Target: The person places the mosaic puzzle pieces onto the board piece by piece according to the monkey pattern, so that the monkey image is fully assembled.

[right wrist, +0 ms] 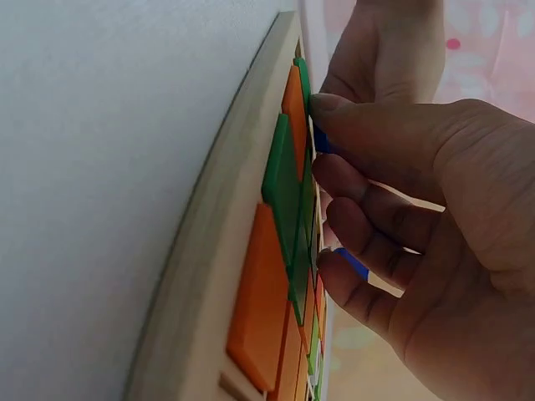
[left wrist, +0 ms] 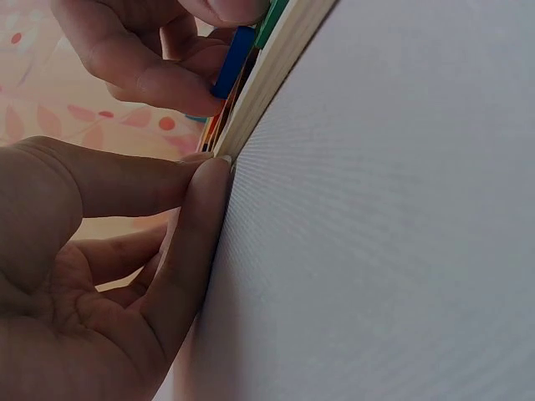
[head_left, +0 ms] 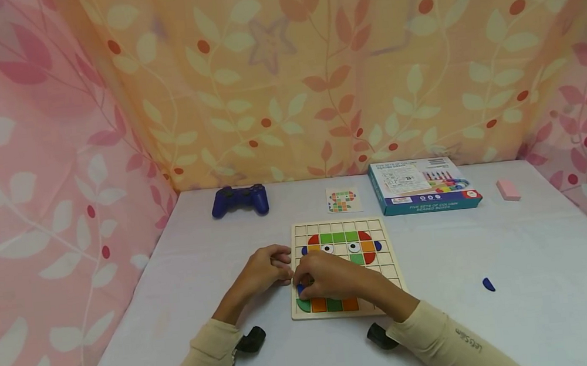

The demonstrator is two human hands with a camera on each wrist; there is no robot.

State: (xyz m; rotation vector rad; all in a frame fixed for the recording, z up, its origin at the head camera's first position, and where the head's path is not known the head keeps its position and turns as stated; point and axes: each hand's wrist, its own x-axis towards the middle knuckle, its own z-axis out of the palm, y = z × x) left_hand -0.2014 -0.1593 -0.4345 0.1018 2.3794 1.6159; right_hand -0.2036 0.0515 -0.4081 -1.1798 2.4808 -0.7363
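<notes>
A square wooden puzzle board [head_left: 384,302] with a grid lies flat, coloured tiles set in it. My right hand [head_left: 330,275] reaches over its lower left part and pinches a blue tile [left wrist: 235,63] between thumb and finger. That tile stands tilted just above a green quarter-round tile [head_left: 303,306] at the board's corner. At the left edge, my left hand [head_left: 263,269] grips the board's rim with thumb and fingertip. Orange and green tiles [right wrist: 259,296] line the near row. Two eye tiles [head_left: 353,248] sit in the upper rows; the right hand hides part of the middle.
Behind the board lies a pattern card [head_left: 343,200], with a blue game controller [head_left: 240,201] to its left. A puzzle box [head_left: 426,186] and a pink block [head_left: 508,190] lie at the back right. One loose blue half-round tile [head_left: 488,284] rests on the right.
</notes>
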